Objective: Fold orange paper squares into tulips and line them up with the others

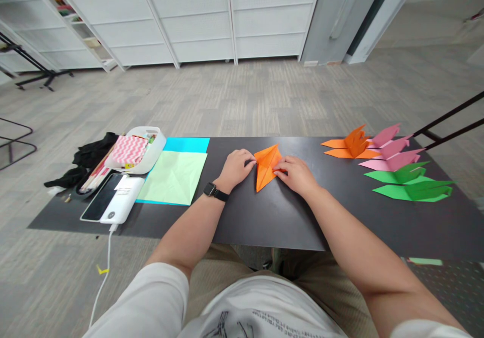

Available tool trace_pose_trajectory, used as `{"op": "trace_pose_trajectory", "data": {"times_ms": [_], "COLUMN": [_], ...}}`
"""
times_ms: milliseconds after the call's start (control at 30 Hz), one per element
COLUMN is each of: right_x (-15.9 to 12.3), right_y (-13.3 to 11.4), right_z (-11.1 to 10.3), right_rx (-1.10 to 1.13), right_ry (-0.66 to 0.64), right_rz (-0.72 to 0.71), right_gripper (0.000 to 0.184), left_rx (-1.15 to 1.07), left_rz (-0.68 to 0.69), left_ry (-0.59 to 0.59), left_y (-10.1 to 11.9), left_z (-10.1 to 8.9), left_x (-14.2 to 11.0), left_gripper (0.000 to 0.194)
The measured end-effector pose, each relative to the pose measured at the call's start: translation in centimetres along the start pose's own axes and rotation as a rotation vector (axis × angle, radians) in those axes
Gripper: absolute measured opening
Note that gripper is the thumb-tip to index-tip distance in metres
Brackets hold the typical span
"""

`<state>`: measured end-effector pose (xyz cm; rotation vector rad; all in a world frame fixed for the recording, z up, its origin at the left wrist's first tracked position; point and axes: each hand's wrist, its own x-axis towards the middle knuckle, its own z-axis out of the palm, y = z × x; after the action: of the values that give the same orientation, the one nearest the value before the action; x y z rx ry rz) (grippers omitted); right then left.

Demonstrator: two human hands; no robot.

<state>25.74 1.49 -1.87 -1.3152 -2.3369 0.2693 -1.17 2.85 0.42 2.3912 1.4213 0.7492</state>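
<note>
A folded piece of orange origami paper (266,166) lies on the dark table between my hands, its long point facing me. My left hand (237,165) pinches its left edge between thumb and fingers. On the opposite edge, my right hand (294,174) has its thumb and fingers closed on the paper. The fingertips cover small parts of both edges. To the right stand finished-looking folded paper figures in a row: orange ones (351,144), pink ones (393,149) and green ones (414,187).
Left of my hands lie a pale green sheet (176,177) and blue paper (189,144). Beyond them sit a white basket (156,151), a phone (101,197) and a white power bank (123,199) with a cable. Black cloth (94,149) rests at the table's (242,222) left end.
</note>
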Motion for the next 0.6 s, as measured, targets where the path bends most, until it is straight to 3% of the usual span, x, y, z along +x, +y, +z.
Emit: {"op": "trace_pose_trajectory", "data": {"times_ms": [167,600], "right_x": [0.04,0.61], "right_y": [0.59,1.07], "right_z": [0.47,0.37], "right_rx": [-0.018,0.076], "right_ry": [0.052,0.01], "right_rz": [-0.039,-0.08], "right_gripper": [0.017,0.027], "left_rx": [0.045,0.044], "left_rz": [0.002,0.101], "left_ry": [-0.01,-0.112], "left_y": [0.34,0.83], "left_z": [-0.2,-0.19], "left_x": [-0.28,-0.43], "left_gripper": [0.014,0.012]}}
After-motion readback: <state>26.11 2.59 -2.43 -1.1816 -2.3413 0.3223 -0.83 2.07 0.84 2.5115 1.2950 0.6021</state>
